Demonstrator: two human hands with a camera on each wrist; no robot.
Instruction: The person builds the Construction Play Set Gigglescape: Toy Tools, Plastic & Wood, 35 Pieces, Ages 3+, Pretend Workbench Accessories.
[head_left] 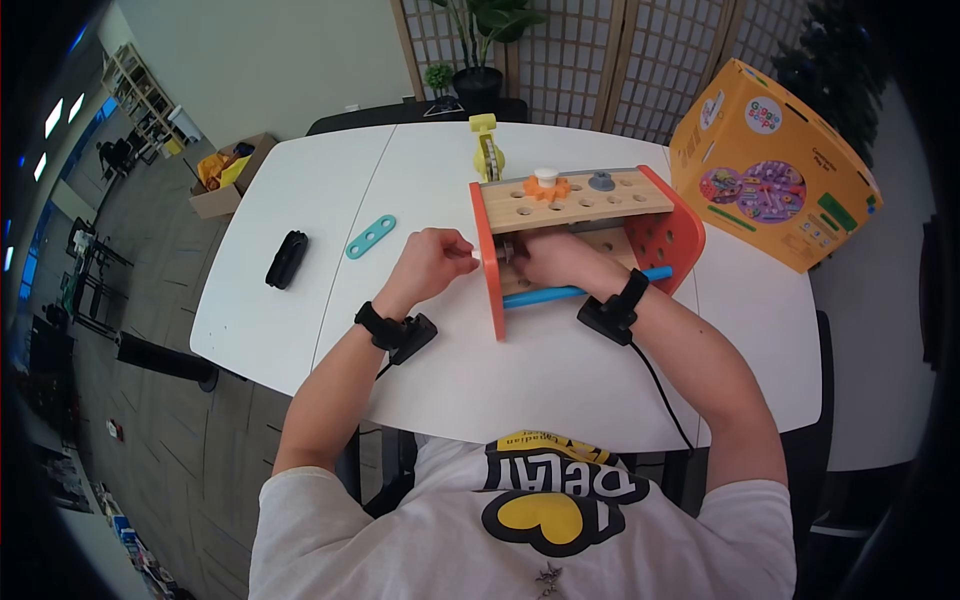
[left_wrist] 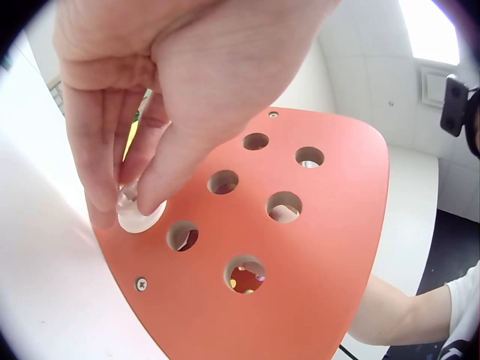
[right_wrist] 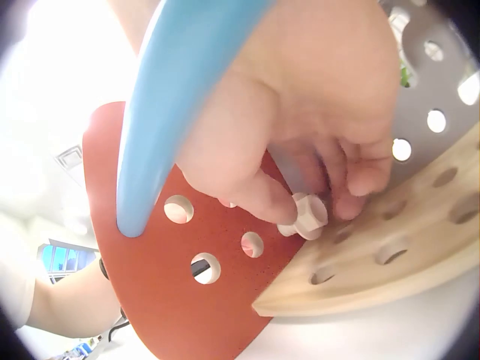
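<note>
The left hand (head_left: pixel 432 268) is at the outer face of the red side panel (head_left: pixel 489 262) of a toy workbench. In the left wrist view its thumb and fingers pinch a white round piece (left_wrist: pixel 141 216) at a hole near the panel's edge. Inside the bench, between the upper and lower wooden boards, reaches the right hand (head_left: pixel 562 258). The right wrist view has its thumb and fingers pinching a white hexagonal nut (right_wrist: pixel 308 216) against the panel's inner face, close to a wooden board (right_wrist: pixel 390 247). A blue bar (right_wrist: pixel 176 97) crosses in front of that hand.
On the bench top sit an orange gear (head_left: pixel 547 188) and a grey piece (head_left: pixel 601 181). Behind it stands a yellow-green toy (head_left: pixel 486 150). A teal strip (head_left: pixel 371 237) and black case (head_left: pixel 287 260) lie left; a large orange box (head_left: pixel 770 165) stands right.
</note>
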